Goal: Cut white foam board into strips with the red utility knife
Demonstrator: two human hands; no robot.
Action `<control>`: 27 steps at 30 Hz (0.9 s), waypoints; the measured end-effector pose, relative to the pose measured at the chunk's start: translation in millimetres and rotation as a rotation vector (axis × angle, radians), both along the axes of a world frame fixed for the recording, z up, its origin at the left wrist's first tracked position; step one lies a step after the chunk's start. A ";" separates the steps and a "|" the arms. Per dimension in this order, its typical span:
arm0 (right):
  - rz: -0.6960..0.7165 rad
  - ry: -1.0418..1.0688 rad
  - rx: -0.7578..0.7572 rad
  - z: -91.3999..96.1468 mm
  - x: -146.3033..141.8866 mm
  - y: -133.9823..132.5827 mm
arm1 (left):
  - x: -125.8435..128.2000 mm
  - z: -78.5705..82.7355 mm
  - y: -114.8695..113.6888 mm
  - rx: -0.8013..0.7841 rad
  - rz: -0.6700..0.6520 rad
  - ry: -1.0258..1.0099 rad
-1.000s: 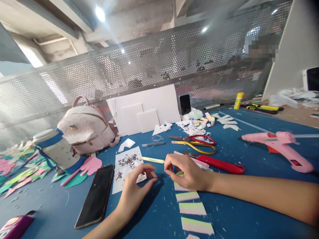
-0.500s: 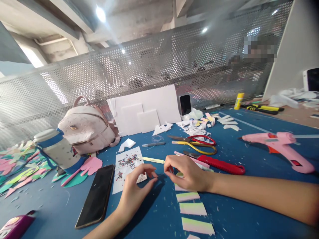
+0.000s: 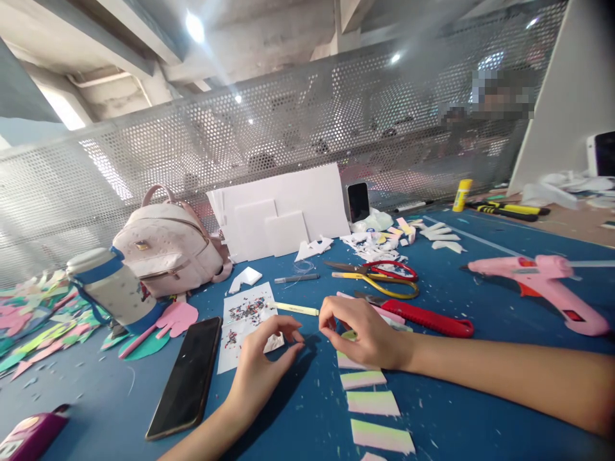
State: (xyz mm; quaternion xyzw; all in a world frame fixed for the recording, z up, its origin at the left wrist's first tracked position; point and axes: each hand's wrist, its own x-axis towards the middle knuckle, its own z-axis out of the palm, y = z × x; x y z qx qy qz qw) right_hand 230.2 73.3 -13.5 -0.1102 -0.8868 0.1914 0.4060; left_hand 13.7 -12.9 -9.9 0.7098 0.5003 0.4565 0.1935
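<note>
My left hand (image 3: 269, 352) hovers over the blue table with its thumb and fingertips brought together. Whatever that pinch may hold is too fine to make out. To its right, my right hand (image 3: 362, 333) is curled with finger and thumb closed, and its grip is also too small to read. The two hands are a short gap apart. Left of my left hand lies white paper (image 3: 235, 352) strewn with small coloured bits. A pale yellow pen (image 3: 298, 309) rests just beyond my fingertips. Green-and-pink foam strips (image 3: 372, 403) lie in a column below my right hand.
A black phone (image 3: 185, 378) lies at left, near a tumbler (image 3: 113, 291) and a backpack (image 3: 166, 246). Beyond my right hand are scissors (image 3: 389, 275) and a red utility knife (image 3: 432, 318). Farther right sits a pink glue gun (image 3: 542, 275). White boards (image 3: 317, 198) stand at the back.
My right hand has shifted very slightly up and away from my left. A faint thin line between the hands no longer shows. My left hand has barely moved.
</note>
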 end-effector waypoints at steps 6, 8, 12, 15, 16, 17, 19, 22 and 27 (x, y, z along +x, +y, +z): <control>0.002 -0.020 0.003 -0.3 -0.8 0.2 | 0.3 -0.6 1.3 0.008 -0.009 -0.005; 0.003 -0.029 -0.002 -0.6 -1.0 0.4 | 0.0 -0.9 1.3 0.006 -0.015 -0.008; 0.007 -0.039 -0.005 -0.4 -1.1 0.7 | -0.3 -0.7 1.0 0.006 -0.012 -0.003; 0.007 -0.038 -0.007 -0.5 -1.1 0.9 | 0.0 0.0 0.8 0.007 -0.003 -0.002; 0.006 -0.040 -0.009 -0.8 -1.1 1.1 | 0.1 0.1 0.8 0.005 -0.002 -0.003; 0.003 -0.042 -0.011 -1.2 -1.1 1.2 | 0.1 0.1 0.7 0.004 -0.002 -0.005; 0.003 -0.045 -0.012 -2.0 -1.1 1.6 | -0.1 -0.2 0.7 0.003 0.002 -0.007; 0.006 -0.048 -0.013 -3.0 -1.0 1.9 | -0.7 -0.9 0.7 0.012 0.012 -0.006; -0.015 -0.058 -0.015 -3.5 -0.9 1.7 | -1.3 -1.4 0.8 0.027 0.006 -0.006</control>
